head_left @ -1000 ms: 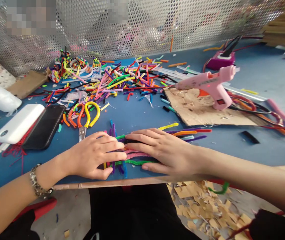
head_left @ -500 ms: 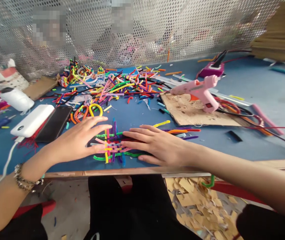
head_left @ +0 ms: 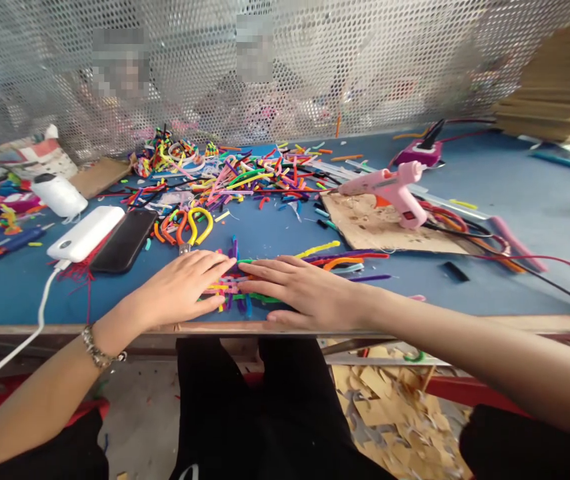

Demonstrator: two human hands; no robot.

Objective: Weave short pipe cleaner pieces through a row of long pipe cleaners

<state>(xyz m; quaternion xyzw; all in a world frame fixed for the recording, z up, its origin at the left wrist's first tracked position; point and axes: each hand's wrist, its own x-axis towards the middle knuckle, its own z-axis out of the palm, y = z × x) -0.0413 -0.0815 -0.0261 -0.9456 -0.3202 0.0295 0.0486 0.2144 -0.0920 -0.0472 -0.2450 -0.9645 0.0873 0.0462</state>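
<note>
A woven patch of coloured fuzzy stems lies flat on the blue table near its front edge. My left hand rests over its left part, fingers stretched out and palm down. From the right, my right hand lies flat over the other end of the stems, its fingers spread. Between the two sets of fingertips only a narrow strip of the weave shows. Loose ends, among them a yellow stem and an orange one, stick out beyond my right hand.
Orange- and yellow-handled pliers lie just behind my left hand. A black phone and a white power bank are at the left. A heap of stems lies behind. A pink glue gun rests on cardboard at the right.
My left hand has moved right onto the left part of the weave, covering ends that showed before. My right hand still lies on the stems. The view has shifted slightly.
</note>
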